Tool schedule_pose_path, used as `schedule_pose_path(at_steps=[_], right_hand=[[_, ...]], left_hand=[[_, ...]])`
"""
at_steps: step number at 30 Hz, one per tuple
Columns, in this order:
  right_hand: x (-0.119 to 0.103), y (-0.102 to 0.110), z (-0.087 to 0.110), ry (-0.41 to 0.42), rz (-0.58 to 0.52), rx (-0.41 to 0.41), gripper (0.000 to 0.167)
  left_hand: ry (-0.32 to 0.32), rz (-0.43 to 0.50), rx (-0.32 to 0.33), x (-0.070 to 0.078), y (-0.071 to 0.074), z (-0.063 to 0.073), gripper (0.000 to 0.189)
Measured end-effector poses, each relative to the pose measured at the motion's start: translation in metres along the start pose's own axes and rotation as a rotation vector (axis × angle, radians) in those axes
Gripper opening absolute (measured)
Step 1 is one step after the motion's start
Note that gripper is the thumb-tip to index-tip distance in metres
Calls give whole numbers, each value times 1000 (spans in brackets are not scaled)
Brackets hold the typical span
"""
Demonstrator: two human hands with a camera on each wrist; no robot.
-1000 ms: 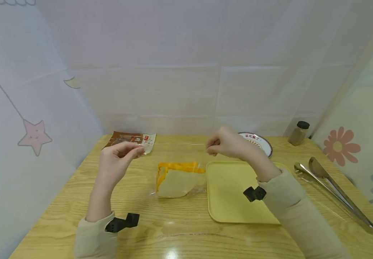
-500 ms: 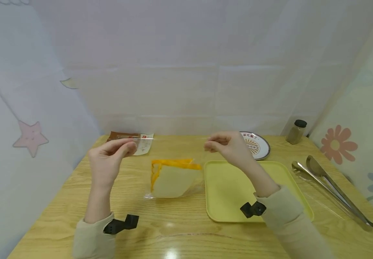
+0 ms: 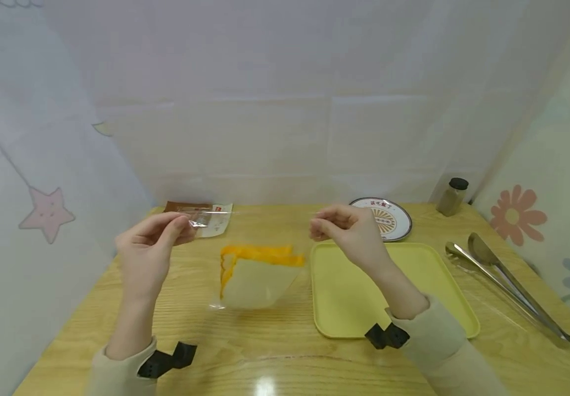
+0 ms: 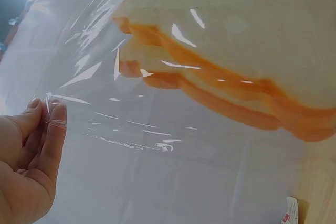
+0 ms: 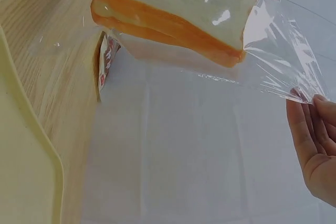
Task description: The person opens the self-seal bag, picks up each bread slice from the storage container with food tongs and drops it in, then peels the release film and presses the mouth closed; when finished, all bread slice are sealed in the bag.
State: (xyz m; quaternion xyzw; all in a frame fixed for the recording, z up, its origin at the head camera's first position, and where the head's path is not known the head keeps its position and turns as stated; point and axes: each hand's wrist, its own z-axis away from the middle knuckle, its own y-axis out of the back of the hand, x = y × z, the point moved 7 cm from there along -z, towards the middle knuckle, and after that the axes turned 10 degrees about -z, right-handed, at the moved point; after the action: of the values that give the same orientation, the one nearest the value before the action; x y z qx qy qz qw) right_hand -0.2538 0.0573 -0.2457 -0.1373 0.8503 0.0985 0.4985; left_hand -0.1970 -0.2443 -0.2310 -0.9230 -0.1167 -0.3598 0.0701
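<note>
Between my two hands hangs a clear plastic bag [image 5: 278,40] with slices of bread [image 3: 257,280] in it, pale with orange crusts. At the bag's upper left corner, my left hand [image 3: 148,250] pinches the film between thumb and fingers. My right hand [image 3: 351,234] pinches the opposite upper corner, level with the left. The bag's top edge is stretched between them. In the left wrist view the slices lie one against another at the bag's lower part. Both hands are above the wooden table [image 3: 186,330].
A yellow tray [image 3: 364,308] lies right of the bag, under my right forearm. Behind it is a printed plate [image 3: 398,217]. At the right are metal tongs [image 3: 512,291] and a black-capped jar [image 3: 453,197]. A brown-and-white packet [image 3: 220,220] lies behind the left hand.
My left hand has moved left and slightly outward, and the hands are farther apart. The bag of bread has shifted left with them. More of the plate shows beside the right hand.
</note>
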Motion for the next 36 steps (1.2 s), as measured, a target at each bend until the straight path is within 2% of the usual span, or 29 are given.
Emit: schedule_pose_path(at_steps=[4, 8, 11, 14, 16, 19, 22, 25, 29, 32, 36], right_hand=[[-7, -4, 9, 4, -43, -25, 12], [-9, -8, 20, -40, -67, -41, 12], [-5, -11, 29, -126, -96, -52, 14], [4, -14, 35, -227, -134, -60, 19], [13, -15, 36, -292, -144, -63, 22], [31, -14, 30, -371, -142, -62, 26], [51, -12, 21, -410, -133, -63, 27], [68, -11, 8, -419, -117, -68, 26], [87, -11, -10, -439, -91, -55, 24], [106, -11, -20, -465, -62, -31, 22], [137, -13, -28, -504, -38, -5, 19]], left_hand=[[-47, -5, 11, 14, 4, 6, 7], [-44, 0, -6, 27, 7, 16, 7], [19, -45, -14, 32, 10, 25, 7], [129, -146, -9, 30, 14, 35, 7], [219, -193, -4, 24, 16, 39, 7], [331, -234, -31, 6, 16, 38, 7], [406, -274, -78, -19, 13, 33, 11], [413, -321, -125, -43, 11, 24, 20], [415, -349, -174, -73, 8, 11, 21], [461, -382, -223, -97, 7, 6, 24], [553, -431, -290, -131, 8, 8, 34]])
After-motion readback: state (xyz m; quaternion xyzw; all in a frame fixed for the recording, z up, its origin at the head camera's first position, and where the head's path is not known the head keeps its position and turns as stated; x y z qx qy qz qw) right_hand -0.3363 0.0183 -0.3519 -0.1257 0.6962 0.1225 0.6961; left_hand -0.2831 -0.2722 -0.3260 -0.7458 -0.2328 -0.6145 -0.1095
